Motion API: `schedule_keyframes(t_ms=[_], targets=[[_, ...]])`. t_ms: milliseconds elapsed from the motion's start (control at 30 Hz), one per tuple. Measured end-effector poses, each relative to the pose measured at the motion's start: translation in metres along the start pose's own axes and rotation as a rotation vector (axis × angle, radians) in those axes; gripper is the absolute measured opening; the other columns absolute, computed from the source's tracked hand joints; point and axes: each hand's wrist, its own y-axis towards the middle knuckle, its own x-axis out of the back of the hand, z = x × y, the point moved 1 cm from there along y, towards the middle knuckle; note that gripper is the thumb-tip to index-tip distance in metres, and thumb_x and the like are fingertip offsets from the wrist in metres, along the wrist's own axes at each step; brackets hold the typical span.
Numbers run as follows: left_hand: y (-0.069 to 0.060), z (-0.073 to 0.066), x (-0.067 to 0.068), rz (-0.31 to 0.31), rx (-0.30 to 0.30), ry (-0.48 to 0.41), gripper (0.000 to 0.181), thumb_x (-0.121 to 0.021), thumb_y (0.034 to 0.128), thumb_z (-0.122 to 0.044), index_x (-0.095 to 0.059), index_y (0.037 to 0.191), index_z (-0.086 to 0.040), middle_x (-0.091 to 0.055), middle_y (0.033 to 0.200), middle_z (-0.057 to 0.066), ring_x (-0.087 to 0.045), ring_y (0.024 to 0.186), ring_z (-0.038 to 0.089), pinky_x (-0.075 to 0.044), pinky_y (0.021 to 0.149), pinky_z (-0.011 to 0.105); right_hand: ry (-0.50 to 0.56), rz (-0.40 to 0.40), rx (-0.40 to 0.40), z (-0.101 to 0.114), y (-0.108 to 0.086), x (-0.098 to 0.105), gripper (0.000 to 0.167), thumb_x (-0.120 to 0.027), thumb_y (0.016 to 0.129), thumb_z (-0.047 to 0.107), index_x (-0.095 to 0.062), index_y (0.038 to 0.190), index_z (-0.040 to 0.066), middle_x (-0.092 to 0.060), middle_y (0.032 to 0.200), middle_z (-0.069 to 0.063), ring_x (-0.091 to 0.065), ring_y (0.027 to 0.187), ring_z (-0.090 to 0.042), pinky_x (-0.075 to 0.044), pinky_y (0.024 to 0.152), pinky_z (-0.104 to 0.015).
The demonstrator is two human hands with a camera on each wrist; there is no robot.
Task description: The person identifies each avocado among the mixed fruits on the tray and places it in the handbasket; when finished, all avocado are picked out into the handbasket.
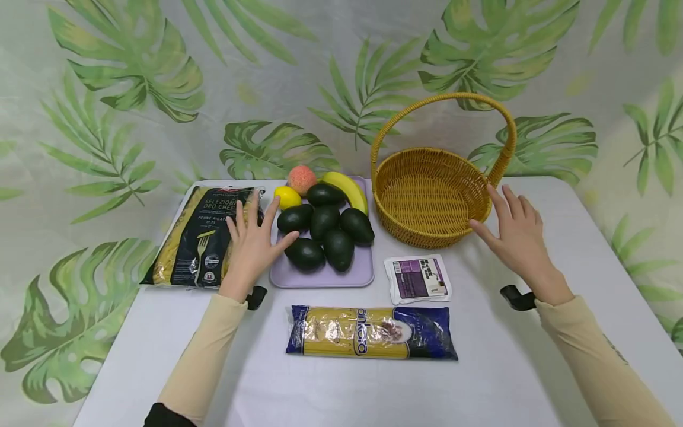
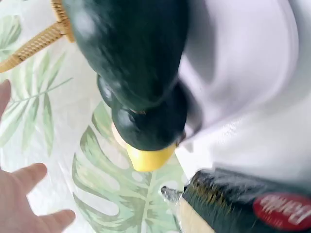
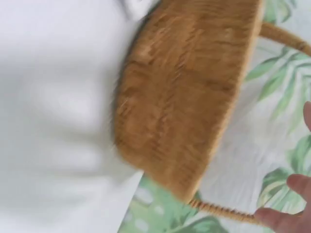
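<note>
My left hand (image 1: 253, 246), fingers spread, is between the penne bag (image 1: 187, 237) and the lilac tray (image 1: 320, 281), holding nothing. Several dark avocados (image 1: 338, 250), a lemon (image 1: 287, 197), a peach (image 1: 302, 179) and a banana (image 1: 349, 188) lie on that tray. At the right, my right hand (image 1: 516, 243) has its fingers extended beside the yellow wicker basket (image 1: 427, 237); whether the fingertips touch its rim I cannot tell. In the left wrist view avocados (image 2: 131, 48) loom close, and the basket's side (image 3: 184, 97) fills the middle of the right wrist view.
A spaghetti pack (image 1: 373, 333) lies across the front of the white table (image 1: 341, 391). Behind it is a small white and purple packet (image 1: 418, 279), in front of the basket. The basket's tall handle (image 1: 448, 98) arches upward. A leaf-print cloth (image 1: 363, 77) hangs behind the table.
</note>
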Motion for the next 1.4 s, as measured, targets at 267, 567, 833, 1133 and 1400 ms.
schedule_keyframes(t_ms=[267,567,833,1133,1400], targets=[[-0.022,0.003,-0.005,0.039,0.042,-0.441,0.087,-0.066,0.0871,-0.049,-0.014,0.155,-0.028,-0.006,0.160,0.003,-0.011,0.143,0.035,-0.017,0.108,0.064,0.376,0.033,0.133,0.041,0.007,0.000,0.072,-0.061,0.095,0.026,-0.021,0.154,0.019,-0.025,0.154,-0.016,-0.030,0.133,-0.042,-0.027,0.103,-0.064],[-0.045,0.015,-0.036,0.149,0.081,-0.657,0.102,-0.077,0.0824,-0.025,-0.006,0.155,-0.013,-0.009,0.159,0.010,-0.016,0.143,0.031,-0.019,0.115,0.043,0.763,0.308,0.242,0.088,0.018,-0.016,0.066,-0.055,0.097,0.010,-0.021,0.153,0.018,-0.034,0.149,-0.016,-0.047,0.122,-0.038,-0.046,0.095,-0.043],[-0.049,0.022,-0.053,0.194,0.142,-0.598,0.110,-0.081,0.0773,-0.023,-0.004,0.152,0.001,-0.008,0.157,0.022,-0.010,0.143,0.035,-0.010,0.116,0.046,0.918,0.560,0.388,0.129,0.039,-0.047,0.065,-0.058,0.096,0.019,-0.025,0.152,0.012,-0.035,0.148,-0.015,-0.046,0.123,-0.035,-0.044,0.099,-0.043],[-0.051,0.028,-0.059,0.213,0.116,-0.555,0.112,-0.082,0.0761,-0.020,-0.002,0.150,0.006,-0.006,0.156,0.026,-0.009,0.142,0.038,-0.009,0.115,0.048,0.873,0.781,0.512,0.176,0.076,-0.082,0.063,-0.063,0.093,0.017,-0.033,0.149,0.010,-0.033,0.150,-0.016,-0.045,0.123,-0.041,-0.041,0.100,-0.049],[-0.052,0.026,-0.058,0.225,0.137,-0.538,0.111,-0.081,0.0773,-0.022,-0.003,0.151,0.003,-0.007,0.156,0.025,-0.010,0.142,0.039,-0.011,0.114,0.051,0.611,0.860,0.578,0.219,0.102,-0.107,0.060,-0.069,0.089,0.013,-0.044,0.144,0.012,-0.037,0.150,-0.004,-0.052,0.118,-0.036,-0.044,0.099,-0.039]])
